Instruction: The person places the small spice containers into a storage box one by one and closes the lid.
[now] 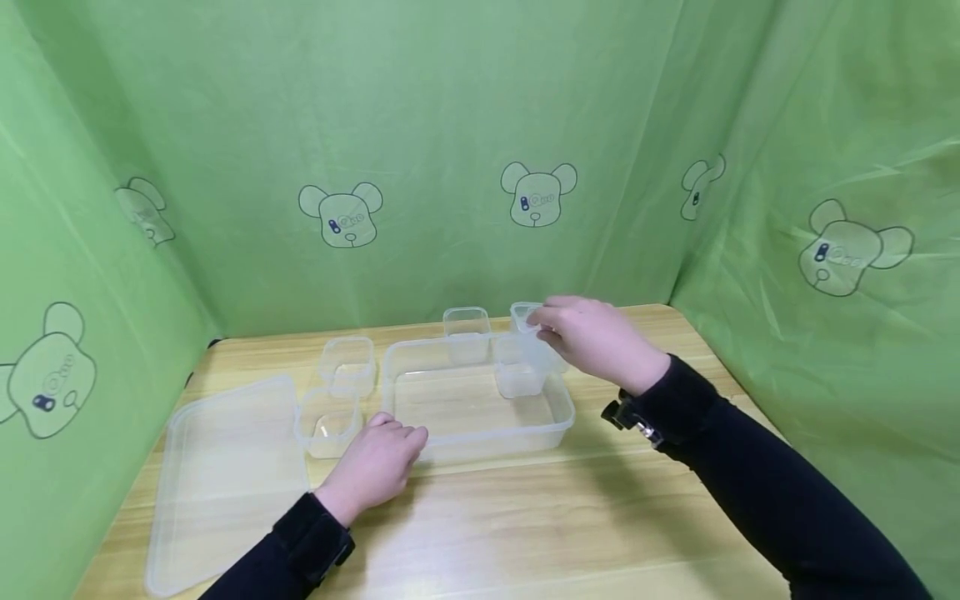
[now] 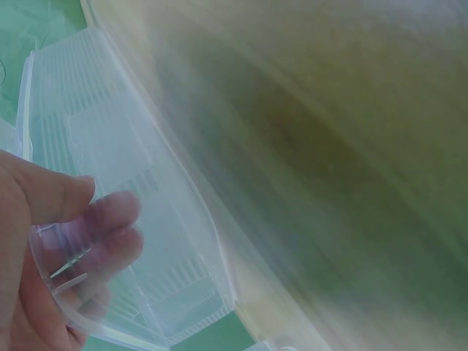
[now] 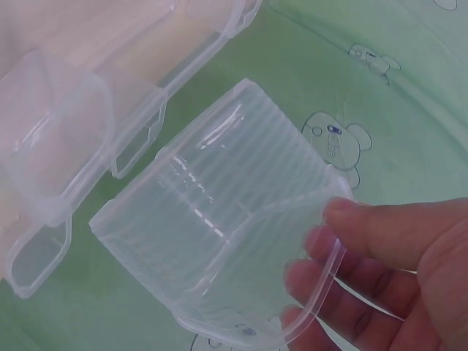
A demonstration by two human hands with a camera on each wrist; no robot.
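A large clear rectangular plastic container sits in the middle of the table. My left hand grips its front left rim; in the left wrist view, fingers show through the clear wall, with the thumb on the other side. Over at the back right, my right hand pinches the rim of a small clear tub, tilted in the right wrist view. Another small tub appears inside the large container, at its right end. Behind the back wall stands a further small tub.
Two small clear tubs, a rear one and a front one, stand left of the large container. A flat translucent lid lies on the wooden table at the left. Green curtains enclose the back and sides.
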